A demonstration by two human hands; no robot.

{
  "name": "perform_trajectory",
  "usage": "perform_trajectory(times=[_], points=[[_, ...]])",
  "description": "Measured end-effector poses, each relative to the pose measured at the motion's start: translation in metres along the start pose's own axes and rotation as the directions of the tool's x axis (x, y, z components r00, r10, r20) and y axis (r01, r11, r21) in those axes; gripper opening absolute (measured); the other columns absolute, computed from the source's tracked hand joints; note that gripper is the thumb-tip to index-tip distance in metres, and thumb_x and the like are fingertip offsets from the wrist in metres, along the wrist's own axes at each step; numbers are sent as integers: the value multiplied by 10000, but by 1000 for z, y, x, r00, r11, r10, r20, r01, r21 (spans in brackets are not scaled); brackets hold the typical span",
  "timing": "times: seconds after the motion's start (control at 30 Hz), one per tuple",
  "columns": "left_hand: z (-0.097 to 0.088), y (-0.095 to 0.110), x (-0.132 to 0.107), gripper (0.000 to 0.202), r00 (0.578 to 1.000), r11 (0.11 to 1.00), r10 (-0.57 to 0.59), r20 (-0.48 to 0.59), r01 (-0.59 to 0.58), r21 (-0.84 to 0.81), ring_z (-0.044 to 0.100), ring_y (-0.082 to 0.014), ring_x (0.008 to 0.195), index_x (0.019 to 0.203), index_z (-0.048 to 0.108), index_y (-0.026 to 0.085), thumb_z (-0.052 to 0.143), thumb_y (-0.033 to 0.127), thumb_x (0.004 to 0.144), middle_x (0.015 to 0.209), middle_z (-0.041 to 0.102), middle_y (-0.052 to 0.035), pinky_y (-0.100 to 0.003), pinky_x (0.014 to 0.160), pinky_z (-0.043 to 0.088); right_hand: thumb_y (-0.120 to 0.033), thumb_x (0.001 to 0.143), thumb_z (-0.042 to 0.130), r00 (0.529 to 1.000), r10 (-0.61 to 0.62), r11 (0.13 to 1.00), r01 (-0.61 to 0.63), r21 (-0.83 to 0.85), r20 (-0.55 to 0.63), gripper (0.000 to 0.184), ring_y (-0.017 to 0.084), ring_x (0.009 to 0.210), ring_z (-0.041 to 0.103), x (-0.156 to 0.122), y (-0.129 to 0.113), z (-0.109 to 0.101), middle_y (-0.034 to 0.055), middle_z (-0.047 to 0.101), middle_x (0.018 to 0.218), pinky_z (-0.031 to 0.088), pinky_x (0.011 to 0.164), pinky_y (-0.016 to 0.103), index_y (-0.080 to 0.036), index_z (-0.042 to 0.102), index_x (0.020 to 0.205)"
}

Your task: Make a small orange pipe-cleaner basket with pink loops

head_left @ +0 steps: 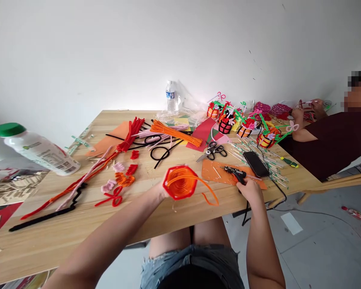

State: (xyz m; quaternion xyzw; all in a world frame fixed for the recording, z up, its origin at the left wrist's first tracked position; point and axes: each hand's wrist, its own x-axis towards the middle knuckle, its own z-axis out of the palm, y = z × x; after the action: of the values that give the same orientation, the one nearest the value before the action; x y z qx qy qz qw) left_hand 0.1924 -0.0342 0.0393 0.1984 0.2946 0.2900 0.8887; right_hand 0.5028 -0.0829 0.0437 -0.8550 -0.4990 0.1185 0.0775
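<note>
My left hand (166, 191) is closed round a small six-sided pipe-cleaner basket (180, 194) with a red rim and coiled orange inside. The basket mostly covers my fingers. A loose orange pipe cleaner (211, 200) trails from it to the right. My right hand (250, 190) grips the black hot glue gun (235, 173), whose nozzle points left over an orange sheet (209, 171). Near my left forearm lie a red pipe-cleaner bow (116, 196), pink curls (108, 186) and an orange coiled piece (124, 180).
Scissors (212, 151), a phone (256, 163) and orange pipe cleaners (177, 133) lie beyond my hands. Finished flower baskets (245, 129) line the back right. A white bottle (40, 151) stands at left, a water bottle (170, 98) by the wall. A co-worker (325, 132) sits at right.
</note>
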Motion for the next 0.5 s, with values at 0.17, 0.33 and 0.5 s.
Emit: perform_trajectory(times=[0.17, 0.33, 0.5], points=[[46, -1, 61, 402, 985, 997, -67, 157, 71, -24, 672, -214, 645, 823, 669, 110, 464, 451, 881, 737, 710, -122, -324, 617, 508, -361, 681, 607, 998, 30, 978, -18, 208, -53, 276, 321, 904, 659, 6, 8, 4, 130, 722, 844, 477, 736, 366, -172, 721, 846], [44, -8, 95, 506, 991, 995, -83, 101, 87, -42, 670, -216, 649, 771, 639, 118, 323, 482, 928, 742, 705, -138, -347, 651, 510, -334, 654, 591, 990, 35, 913, 25, 408, -139, 193, 261, 753, 658, 11, 15, 2, 82, 686, 699, 485, 663, 322, -169, 666, 723], [40, -12, 93, 418, 994, 995, -71, 78, 76, -61, 679, -232, 669, 748, 620, 130, 447, 483, 888, 730, 705, -106, -385, 708, 515, -352, 743, 454, 945, 148, 778, 71, 624, -292, 269, 163, 515, 553, 13, 20, -29, 21, 611, 640, 454, 483, 282, -157, 579, 882]])
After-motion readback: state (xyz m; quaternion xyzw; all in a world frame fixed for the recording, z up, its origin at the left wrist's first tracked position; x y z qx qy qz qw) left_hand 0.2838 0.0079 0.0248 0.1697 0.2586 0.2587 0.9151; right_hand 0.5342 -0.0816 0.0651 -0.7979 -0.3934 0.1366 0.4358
